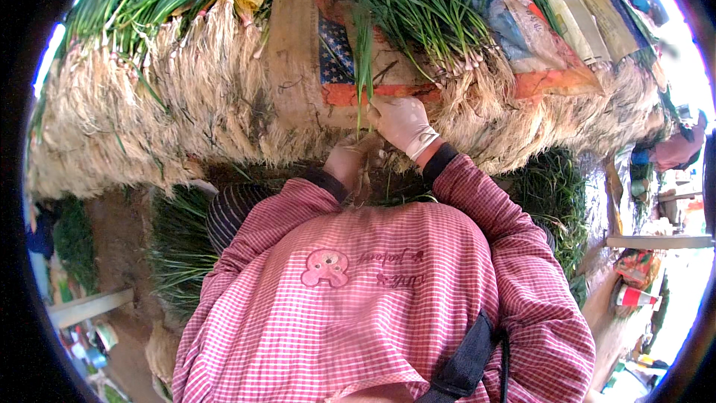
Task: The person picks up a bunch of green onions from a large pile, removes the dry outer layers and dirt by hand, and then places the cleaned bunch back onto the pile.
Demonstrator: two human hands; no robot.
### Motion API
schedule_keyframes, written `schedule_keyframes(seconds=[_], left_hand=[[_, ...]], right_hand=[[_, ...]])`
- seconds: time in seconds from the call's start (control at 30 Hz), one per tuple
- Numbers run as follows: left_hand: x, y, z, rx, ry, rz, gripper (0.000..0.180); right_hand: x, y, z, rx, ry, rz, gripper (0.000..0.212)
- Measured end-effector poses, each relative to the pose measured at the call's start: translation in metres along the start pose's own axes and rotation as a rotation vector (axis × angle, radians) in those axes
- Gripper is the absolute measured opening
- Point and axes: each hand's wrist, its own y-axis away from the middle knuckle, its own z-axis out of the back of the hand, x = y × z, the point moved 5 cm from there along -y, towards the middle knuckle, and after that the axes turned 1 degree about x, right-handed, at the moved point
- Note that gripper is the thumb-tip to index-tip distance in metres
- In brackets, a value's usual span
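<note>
A thin bunch of spring onions [363,45] stands upright in front of me, its green leaves pointing away over the sacking. My right hand [403,125], in a pale thin glove, has its fingers closed at the lower part of those stalks. Below and to the left, my left hand [348,160], also gloved, closes round their lower end near the roots; its fingertips are partly hidden and a little blurred. A pile of spring onions [429,19] lies just beyond my right hand, roots toward me. Another large pile [142,45] spreads at the far left.
Worn woven sacking [294,52] with a printed star pattern covers the middle of the heap, whose long pale roots [224,112] hang over its near edge. More greens [548,190] lie low at both sides of me. A red-and-white cone [636,296] stands at the right.
</note>
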Motion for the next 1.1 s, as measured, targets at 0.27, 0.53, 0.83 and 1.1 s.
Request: schedule_keyframes(seconds=[0.27,0.53,0.83,1.1], left_hand=[[-0.015,0.022,-0.003,-0.03,0.002,0.131,0.046],[-0.024,0.01,0.014,0.187,-0.153,0.177,0.043],[-0.081,0.027,0.016,-0.051,-0.249,-0.409,0.036],[-0.081,0.017,0.026,-0.17,-0.698,-0.127,0.039]], right_hand=[[0.001,0.032,-0.011,0.424,-0.694,-0.06,0.035],[-0.019,0.035,-0.003,-0.067,-0.697,-0.036,0.022],[-0.053,0.068,-0.01,0.621,0.37,0.105,0.029],[-0.119,-0.029,0.001,0.284,0.587,-0.342,0.025]])
